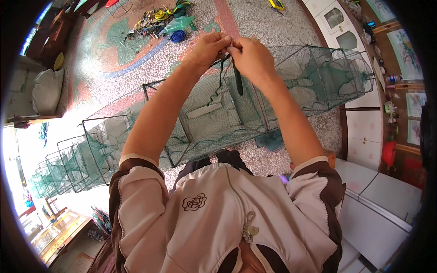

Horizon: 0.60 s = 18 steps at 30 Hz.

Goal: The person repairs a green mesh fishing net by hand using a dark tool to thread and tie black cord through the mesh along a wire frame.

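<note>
A long folding net trap [200, 129] of green mesh on dark square frames stretches across in front of me. At its far edge my left hand [208, 51] and my right hand [253, 60] meet, fingertips pinched together. What lies between the fingertips is too small to make out. From just below them a dark cord [221, 79] dangles in front of the mesh. A dark, slender tool with a rounded end [238, 81] sticks down from under my right hand; its upper part is hidden by that hand. Inside the trap a pale strip [204, 110] shows through the netting.
On the speckled floor beyond lies a heap of odds and ends with a blue coil [178, 36] and green plastic [178, 25]. White cabinets [363, 132] line the right, near a white chest [378, 200]. A white sack [47, 92] stands at the left.
</note>
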Each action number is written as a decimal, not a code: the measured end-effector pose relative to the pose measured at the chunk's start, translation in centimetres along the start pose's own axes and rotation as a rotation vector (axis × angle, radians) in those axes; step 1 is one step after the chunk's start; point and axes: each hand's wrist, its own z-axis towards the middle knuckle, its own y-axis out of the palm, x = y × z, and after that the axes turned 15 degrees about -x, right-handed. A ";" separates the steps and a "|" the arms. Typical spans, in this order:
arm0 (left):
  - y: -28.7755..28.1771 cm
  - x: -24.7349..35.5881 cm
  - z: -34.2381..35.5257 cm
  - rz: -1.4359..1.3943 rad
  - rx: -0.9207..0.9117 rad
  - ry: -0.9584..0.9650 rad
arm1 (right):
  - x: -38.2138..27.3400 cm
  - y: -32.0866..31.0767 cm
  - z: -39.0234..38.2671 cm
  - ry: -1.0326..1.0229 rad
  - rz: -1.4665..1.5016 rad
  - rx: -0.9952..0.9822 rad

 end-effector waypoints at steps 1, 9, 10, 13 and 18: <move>-0.4 -0.1 0.0 0.022 -0.009 -0.001 | 0.5 -0.4 0.6 0.055 0.108 -0.120; -0.3 0.1 0.1 -0.249 0.115 -0.143 | 2.9 -1.5 4.0 0.169 0.305 -0.061; -0.5 -0.2 0.0 -0.233 0.109 -0.188 | 3.0 -2.4 4.5 0.162 0.345 0.070; 0.7 0.7 0.2 -0.097 0.083 -0.214 | 4.2 -5.9 6.5 -0.016 0.387 0.261; 1.7 1.6 -0.4 0.111 0.051 -0.200 | 6.1 -12.9 6.7 -0.165 1.001 0.267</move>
